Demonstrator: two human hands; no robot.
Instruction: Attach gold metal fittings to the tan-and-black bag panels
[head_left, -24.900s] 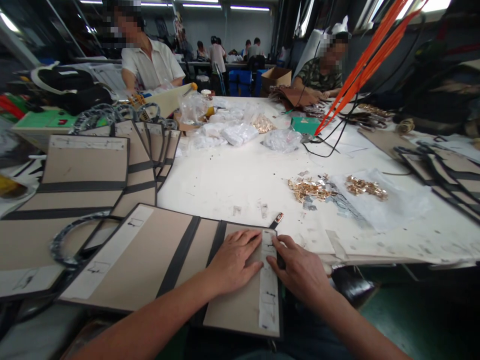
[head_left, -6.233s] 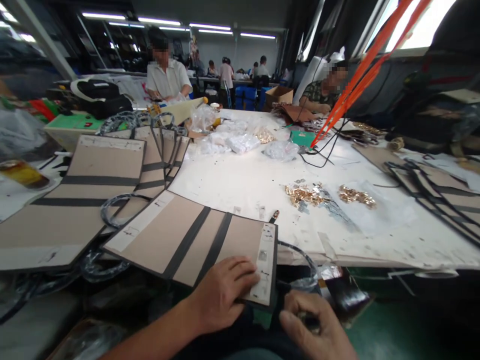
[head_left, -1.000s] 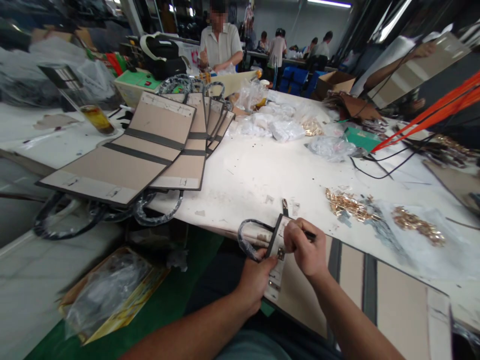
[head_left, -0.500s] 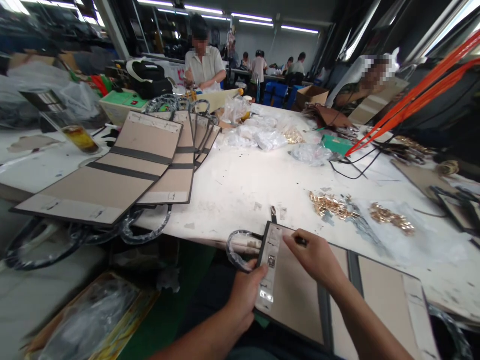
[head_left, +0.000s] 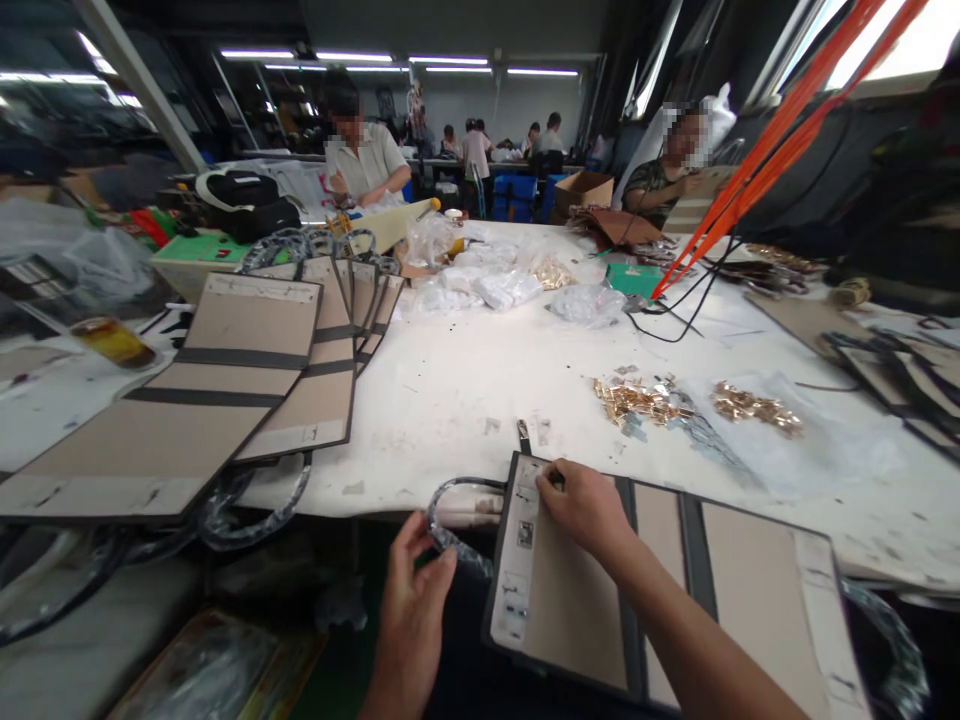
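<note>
A beige bag panel (head_left: 574,600) with dark bands and dark edging lies at the table's front edge, partly overhanging it. A pale strip with slits and small metal pieces runs along its left end. My right hand (head_left: 592,510) is closed, its fingertips on the upper part of that strip; what the curled fingers hold is hidden. My left hand (head_left: 412,610) is off the panel, thumb and fingers apart, right at the plastic-wrapped handle (head_left: 450,487); I cannot tell if it touches. A dark tab (head_left: 523,436) with a metal end sticks out above the panel.
Stacked bag panels (head_left: 247,350) with wrapped handles fill the left. Gold metal pieces (head_left: 637,400) lie loose on the white table (head_left: 465,380), others on plastic (head_left: 757,410). Orange cords (head_left: 750,180) hang at right. A glass (head_left: 112,343) stands far left. Other people work behind.
My left hand has let go of the panel's left edge and moved left to the handle. The right hand stays closed at the strip's upper part. The view has shifted slightly to the right.
</note>
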